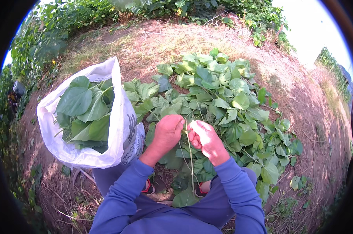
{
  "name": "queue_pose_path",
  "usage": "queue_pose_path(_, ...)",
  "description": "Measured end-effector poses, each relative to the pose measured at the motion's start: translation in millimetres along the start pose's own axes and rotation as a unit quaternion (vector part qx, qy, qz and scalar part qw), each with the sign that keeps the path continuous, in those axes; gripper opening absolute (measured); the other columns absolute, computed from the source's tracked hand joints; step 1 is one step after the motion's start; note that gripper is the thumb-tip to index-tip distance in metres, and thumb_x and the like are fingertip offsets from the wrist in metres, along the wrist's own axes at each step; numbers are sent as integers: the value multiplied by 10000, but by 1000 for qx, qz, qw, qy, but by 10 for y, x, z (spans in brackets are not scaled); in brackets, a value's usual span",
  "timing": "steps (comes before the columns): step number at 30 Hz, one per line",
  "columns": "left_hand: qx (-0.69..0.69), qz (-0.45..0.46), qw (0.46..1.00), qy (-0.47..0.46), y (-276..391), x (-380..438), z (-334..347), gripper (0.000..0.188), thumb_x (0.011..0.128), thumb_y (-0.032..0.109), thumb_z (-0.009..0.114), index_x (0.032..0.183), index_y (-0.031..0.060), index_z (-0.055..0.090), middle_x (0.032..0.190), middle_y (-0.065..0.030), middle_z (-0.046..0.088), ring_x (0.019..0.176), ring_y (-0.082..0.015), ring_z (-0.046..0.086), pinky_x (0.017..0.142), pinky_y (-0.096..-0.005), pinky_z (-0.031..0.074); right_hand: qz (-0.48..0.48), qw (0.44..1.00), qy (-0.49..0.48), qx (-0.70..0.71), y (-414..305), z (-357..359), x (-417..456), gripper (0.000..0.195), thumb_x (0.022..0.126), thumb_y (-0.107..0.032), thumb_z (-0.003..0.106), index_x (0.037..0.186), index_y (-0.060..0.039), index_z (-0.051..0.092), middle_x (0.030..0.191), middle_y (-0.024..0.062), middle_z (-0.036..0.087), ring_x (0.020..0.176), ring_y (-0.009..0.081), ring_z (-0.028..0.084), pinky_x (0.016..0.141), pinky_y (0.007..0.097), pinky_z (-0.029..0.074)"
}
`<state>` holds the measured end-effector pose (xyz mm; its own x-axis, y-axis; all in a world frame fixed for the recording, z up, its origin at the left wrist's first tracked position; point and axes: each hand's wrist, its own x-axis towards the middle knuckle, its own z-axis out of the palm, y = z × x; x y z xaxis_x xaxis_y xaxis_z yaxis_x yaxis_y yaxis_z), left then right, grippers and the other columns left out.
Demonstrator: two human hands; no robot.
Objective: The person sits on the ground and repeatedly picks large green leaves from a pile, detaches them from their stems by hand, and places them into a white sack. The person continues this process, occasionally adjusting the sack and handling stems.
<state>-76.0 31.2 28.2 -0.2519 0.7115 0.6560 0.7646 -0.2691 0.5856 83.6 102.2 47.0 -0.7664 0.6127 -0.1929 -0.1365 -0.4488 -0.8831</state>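
A thin, pale green branch stem (190,155) runs upright between my hands and ends low, near a large leaf (185,199) at my feet. My left hand (168,131) is curled at the upper part of this stem, with thumb and forefinger pinched together. Just right of it, my right hand (206,139) has its fingers bent in, their tips close to the stem; strong sunlight washes out its thumb side, so its grip is unclear. Beyond both hands spreads a heap of leafy green branches (220,102). At my left stands an open white woven sack (118,117) holding large, broad leaves (77,99).
Dry straw and bare soil (314,117) surround the heap. A thicket of green shrubs (153,8) lines the far side and the left. My shoes (149,187) are just under the hands, and a stick (88,176) lies below the sack.
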Motion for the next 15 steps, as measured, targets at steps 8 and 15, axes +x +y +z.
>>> queue_pose_path(8, 79, -11, 996, 44, 3, -5, 152, 60, 849, 86, 611, 843, 52, 563, 763, -145, 578, 747, -362, 573, 671, -477, 461, -64, 992, 3, -107, 69, 49, 6, 195, 944, -249, 623, 939, -56, 601, 688, -6, 573, 512, 35, 456, 445, 191, 311)
queue_pose_path(15, 92, -33, 995, 26, 92, -41, 174, 81, 856, 90, 603, 819, 45, 548, 764, -157, 583, 748, -368, 579, 660, -476, 464, -85, 982, 68, -156, 104, 15, 48, 162, 935, -201, 614, 909, -42, 613, 680, -1, 569, 532, 49, 466, 471, 205, 340)
